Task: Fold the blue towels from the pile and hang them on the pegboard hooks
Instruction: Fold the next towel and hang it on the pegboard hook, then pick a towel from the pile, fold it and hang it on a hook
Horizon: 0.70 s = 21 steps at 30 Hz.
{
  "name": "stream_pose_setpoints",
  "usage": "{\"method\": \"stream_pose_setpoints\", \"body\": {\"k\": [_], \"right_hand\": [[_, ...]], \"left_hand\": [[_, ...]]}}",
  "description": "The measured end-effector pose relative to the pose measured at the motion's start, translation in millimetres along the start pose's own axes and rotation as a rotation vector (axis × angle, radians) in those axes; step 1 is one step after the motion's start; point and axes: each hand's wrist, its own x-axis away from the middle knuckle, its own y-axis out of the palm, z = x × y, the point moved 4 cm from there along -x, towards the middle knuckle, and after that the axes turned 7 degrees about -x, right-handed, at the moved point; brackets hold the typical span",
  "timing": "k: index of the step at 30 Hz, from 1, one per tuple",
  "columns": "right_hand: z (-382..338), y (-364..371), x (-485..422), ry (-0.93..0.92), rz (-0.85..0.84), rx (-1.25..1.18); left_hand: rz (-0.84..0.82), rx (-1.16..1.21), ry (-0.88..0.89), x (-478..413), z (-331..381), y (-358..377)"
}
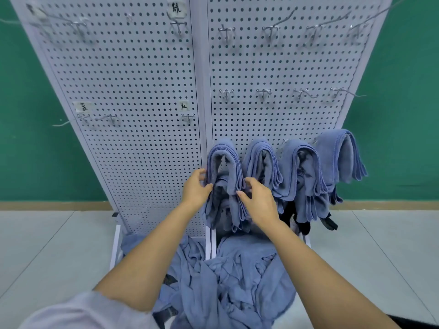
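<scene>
Several folded blue towels hang in a row on the lowest hooks of the white pegboard (142,91). The leftmost hung towel (223,162) is draped over its hook. My left hand (196,189) holds its left hanging edge with curled fingers. My right hand (257,201) touches its right hanging layers, fingers bent against the cloth. Beside it hang a second towel (261,162), a third towel (304,176) and a fourth towel (339,155). A loose pile of blue towels (232,281) lies on the floor at the pegboard's foot, below my forearms.
Empty metal hooks (263,92) stick out in the rows above, and more hooks (109,117) stand on the left panel under paper labels. A dark object (306,224) shows behind the hung towels. Green wall and grey floor tiles (47,245) surround the stand.
</scene>
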Motion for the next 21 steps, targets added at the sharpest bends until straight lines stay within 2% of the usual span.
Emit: {"method": "stream_pose_setpoints", "body": {"k": [8,14,21], "right_hand": [[37.9,-29.1,86.1,0.022,-0.08,0.031],[112.0,-9.2,141.7,0.164,-0.169,0.024],[183.4,36.2,157.8,0.316,-0.287,0.051]], "left_hand": [[-0.053,-0.08,0.02,90.3,-5.9,28.7],[-0.18,-0.071,-0.062,137.4,-61.5,97.9],[-0.346,-0.146,-0.186,141.9,-130.0,170.6]]}}
